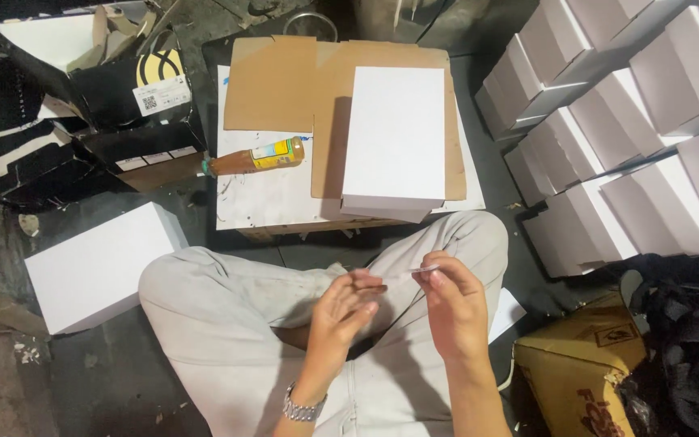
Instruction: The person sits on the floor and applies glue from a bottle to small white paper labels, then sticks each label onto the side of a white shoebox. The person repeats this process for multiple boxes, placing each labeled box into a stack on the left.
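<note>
Head view: the right hand (pixel 453 303) pinches a thin white strip (pixel 425 269), its long axis running left-right toward the left hand (pixel 348 303), whose loosely curled fingers touch it. Both hover over the lap, just below the white box (pixel 394 142), with open room between.

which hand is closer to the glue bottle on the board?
Left. The left hand sits below and slightly right of the glue bottle; the right hand, pinching a small white strip, is farther right.

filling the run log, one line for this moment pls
left hand: open beside strip | right hand: pinching thin white strip | white box: on cardboard ahead | bottle: lying flat
</note>
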